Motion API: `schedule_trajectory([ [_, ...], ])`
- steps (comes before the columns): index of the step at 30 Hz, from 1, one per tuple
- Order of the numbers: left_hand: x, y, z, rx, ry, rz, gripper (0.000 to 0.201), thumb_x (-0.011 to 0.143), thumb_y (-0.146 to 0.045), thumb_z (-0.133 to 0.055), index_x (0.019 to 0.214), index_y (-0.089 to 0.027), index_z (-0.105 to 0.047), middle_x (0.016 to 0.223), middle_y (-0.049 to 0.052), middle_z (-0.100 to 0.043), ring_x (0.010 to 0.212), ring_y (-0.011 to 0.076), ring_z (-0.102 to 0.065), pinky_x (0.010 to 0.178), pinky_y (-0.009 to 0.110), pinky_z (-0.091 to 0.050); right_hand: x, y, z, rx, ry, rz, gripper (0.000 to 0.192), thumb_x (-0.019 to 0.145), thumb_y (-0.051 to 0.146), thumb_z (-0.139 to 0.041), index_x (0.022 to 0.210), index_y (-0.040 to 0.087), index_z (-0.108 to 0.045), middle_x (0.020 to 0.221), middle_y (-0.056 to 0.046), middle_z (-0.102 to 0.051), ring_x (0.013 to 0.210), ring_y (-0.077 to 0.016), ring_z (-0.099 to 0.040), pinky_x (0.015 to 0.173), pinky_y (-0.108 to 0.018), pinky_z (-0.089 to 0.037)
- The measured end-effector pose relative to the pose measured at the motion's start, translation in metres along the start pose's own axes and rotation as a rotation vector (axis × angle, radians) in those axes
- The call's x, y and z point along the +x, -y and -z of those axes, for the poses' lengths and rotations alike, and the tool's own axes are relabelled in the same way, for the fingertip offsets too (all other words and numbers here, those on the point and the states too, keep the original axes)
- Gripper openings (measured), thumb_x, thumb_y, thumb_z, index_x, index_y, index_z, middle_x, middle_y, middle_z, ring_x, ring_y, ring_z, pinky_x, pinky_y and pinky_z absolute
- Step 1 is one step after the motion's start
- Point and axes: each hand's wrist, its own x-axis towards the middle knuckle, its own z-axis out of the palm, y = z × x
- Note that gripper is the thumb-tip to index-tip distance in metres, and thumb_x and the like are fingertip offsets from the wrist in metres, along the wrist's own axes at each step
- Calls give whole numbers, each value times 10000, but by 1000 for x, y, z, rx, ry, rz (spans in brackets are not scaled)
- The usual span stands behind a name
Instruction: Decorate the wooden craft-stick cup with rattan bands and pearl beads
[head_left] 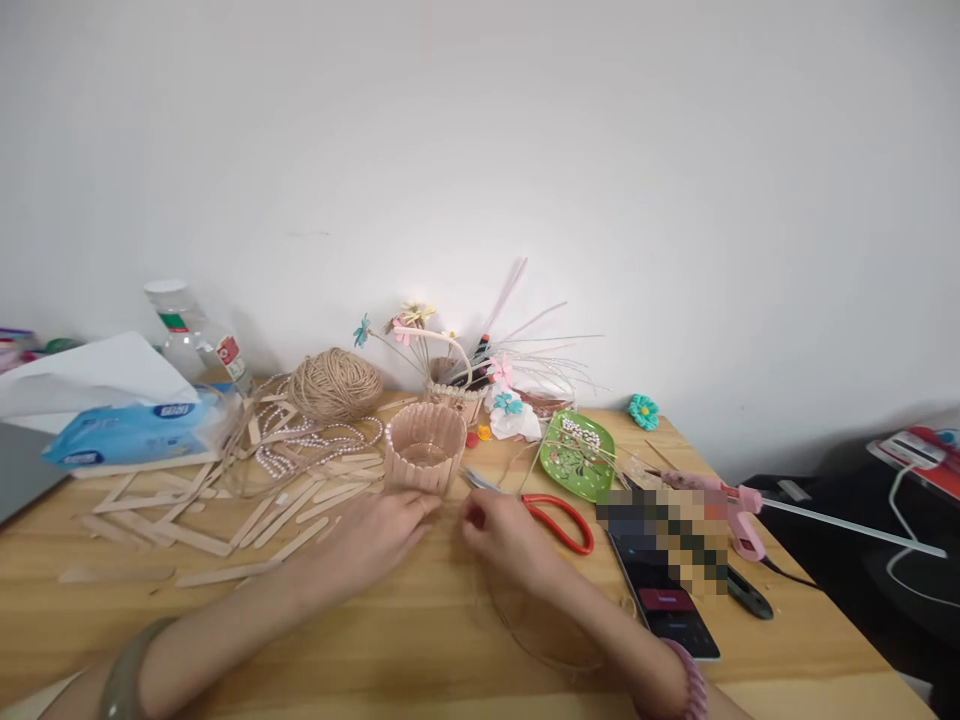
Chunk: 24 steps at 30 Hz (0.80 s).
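A round cup faced with upright wooden craft sticks (pixel 425 447) stands in the middle of the table. My left hand (pixel 386 530) lies against its lower front, fingers bent and pressed together at the base. Just to the right, apart from the cup, my right hand (pixel 499 530) is closed in a pinch. Thin twine (pixel 536 655) hangs from under that hand and loops across the table below my right forearm. The fingertips of both hands are partly hidden. Red-handled scissors (pixel 566 525) lie right beside my right hand.
Loose craft sticks (pixel 277 515), bead strings (pixel 289 455) and a twine ball (pixel 335 385) spread to the left, near a blue wipes pack (pixel 142 430). Behind stands a flower pot (pixel 456 400). Rightward are a green dish (pixel 559 465), a phone (pixel 660 590) and a pink glue gun (pixel 742 515).
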Motion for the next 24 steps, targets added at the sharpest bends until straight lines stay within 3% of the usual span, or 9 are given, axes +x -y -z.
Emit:
schedule_trajectory([
  [5,1,-1,1,144,33,-7,263,902,-168,-353,860,-164,-612,832,65,-680,726,208,-649,614,312,-497,3,2,-2,142,52,19,143,712,61,-506,752,148,-613,722,-16,-663,646,-113,-576,558,-175,-384],
  [8,-4,2,8,178,-195,-22,259,914,-173,-328,857,-171,-580,859,64,-641,707,163,-628,600,270,-480,3,-2,-1,178,62,27,159,713,57,-489,763,149,-608,678,-3,-642,604,-110,-549,524,-177,-362],
  [10,-3,7,14,189,-332,24,198,908,-225,-376,958,-173,-560,960,81,-623,754,165,-632,610,267,-484,3,-5,0,196,65,34,190,707,43,-469,783,152,-605,663,10,-627,592,-105,-536,517,-176,-354],
  [11,-1,10,17,189,-337,75,213,896,-276,-416,1038,-173,-538,1038,95,-606,792,182,-635,612,279,-490,3,-7,2,205,66,38,211,703,34,-458,800,153,-604,662,16,-622,591,-101,-535,514,-173,-351],
  [13,4,17,24,182,-232,156,343,858,-376,-485,1145,-187,-492,1171,103,-558,841,215,-637,620,309,-500,0,-11,6,225,78,46,242,708,27,-448,844,154,-601,661,25,-619,585,-96,-536,502,-169,-344],
  [15,9,23,28,171,-101,192,332,839,-410,-513,1099,-203,-522,1176,76,-560,838,218,-639,650,323,-500,-4,-15,11,207,98,53,230,742,54,-460,893,160,-597,647,34,-622,563,-96,-543,483,-170,-340],
  [17,12,27,31,153,-43,206,234,850,-388,-507,969,-194,-561,1085,54,-593,817,204,-636,687,321,-491,-8,-18,16,95,58,34,178,803,113,-463,905,166,-598,668,20,-644,574,-109,-567,496,-184,-355],
  [20,15,30,34,115,-66,246,204,851,-382,-511,885,-184,-546,1016,44,-592,819,200,-625,708,323,-476,-8,-21,20,-126,-62,-16,180,877,172,-421,871,154,-601,783,-42,-671,691,-149,-612,582,-224,-392],
  [24,18,29,34,115,-103,262,199,852,-385,-498,904,-196,-531,1050,40,-574,832,201,-617,697,322,-467,2,-22,18,-280,-81,0,105,868,207,-491,852,151,-578,866,-66,-642,767,-171,-610,631,-244,-404],
])
